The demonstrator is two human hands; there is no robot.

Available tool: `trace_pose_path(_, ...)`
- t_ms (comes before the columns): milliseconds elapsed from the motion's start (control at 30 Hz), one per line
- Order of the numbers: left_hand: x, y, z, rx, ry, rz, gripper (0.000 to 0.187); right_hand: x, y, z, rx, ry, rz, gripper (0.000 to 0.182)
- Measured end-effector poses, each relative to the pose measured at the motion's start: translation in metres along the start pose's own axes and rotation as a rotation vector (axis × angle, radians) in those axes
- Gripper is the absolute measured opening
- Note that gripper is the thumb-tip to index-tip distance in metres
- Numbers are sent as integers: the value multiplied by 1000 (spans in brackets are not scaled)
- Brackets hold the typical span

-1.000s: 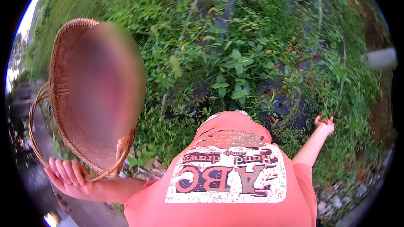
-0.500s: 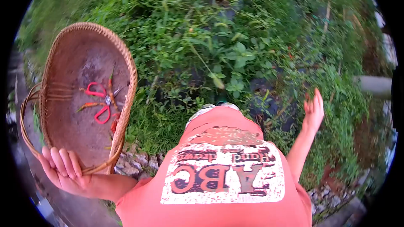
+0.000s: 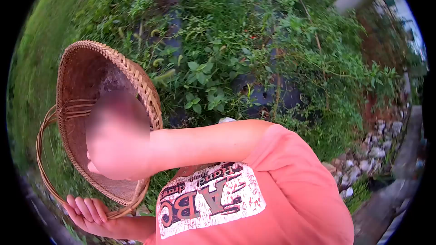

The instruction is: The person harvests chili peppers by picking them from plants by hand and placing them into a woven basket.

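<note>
My left hand [image 3: 88, 213] grips the handle of a woven wicker basket [image 3: 131, 75] at the lower left and holds it tilted up in front of me. My right arm reaches across my orange printed shirt [image 3: 272, 186], and my right hand [image 3: 116, 154] is inside the basket over its bottom. That hand is blurred, so I cannot see its fingers or anything in them. The hand and the blur hide the basket's contents.
Dense green plants [image 3: 236, 54] and patches of black ground sheet [image 3: 263, 95] fill the ground ahead. Stones [image 3: 368, 154] line a hard edge at the right. Grass [image 3: 45, 54] lies to the left.
My right hand has swung from the plants on the right across my body into the basket. The view has turned right. The basket stays in my left hand.
</note>
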State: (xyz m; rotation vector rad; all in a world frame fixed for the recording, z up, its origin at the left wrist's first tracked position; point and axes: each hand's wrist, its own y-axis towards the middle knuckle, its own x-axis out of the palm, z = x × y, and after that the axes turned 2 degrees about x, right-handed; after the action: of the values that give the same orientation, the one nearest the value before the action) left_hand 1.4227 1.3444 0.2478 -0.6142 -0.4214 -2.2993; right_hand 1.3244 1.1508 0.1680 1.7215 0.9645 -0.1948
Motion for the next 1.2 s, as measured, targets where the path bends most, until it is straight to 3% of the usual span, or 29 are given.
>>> trace_pose_path(33, 1, 1, -1, -10, -9, -21, 30, -17, -9, -4, -4, 58, -14, 11)
trace_pose_path(100, 4, 0, -1, -30, -26, 28, 30, -43, -33, -6, 32, 313, 395, 10)
trace_pose_path(167, 10, 1, -2, -41, -23, 24, 30, -91, -73, -2, 178, 286, 302, 15)
trace_pose_path(233, 17, 0, -1, -58, -20, 15, 30, -134, -123, -1, 497, 192, 299, 15)
trace_pose_path(300, 22, 3, -4, -71, 3, -1, 30, -160, -181, -9, 1143, 282, 483, 18)
trace_pose_path(433, 28, 30, -27, -69, 54, 1, 30, -203, -304, -15, 1414, 25, 982, 21)
trace_pose_path(600, 36, 48, -41, 33, 87, 17, 30, -224, -374, -38, 1412, 60, 1499, 22)
trace_pose_path(967, 87, 53, -33, 32, 28, -110, 32, -299, -383, -6, 1242, 114, 1421, 23)
trace_pose_path(1200, 116, 25, -32, 102, -24, -148, 31, -292, -443, -95, 1169, 74, 1691, 24)
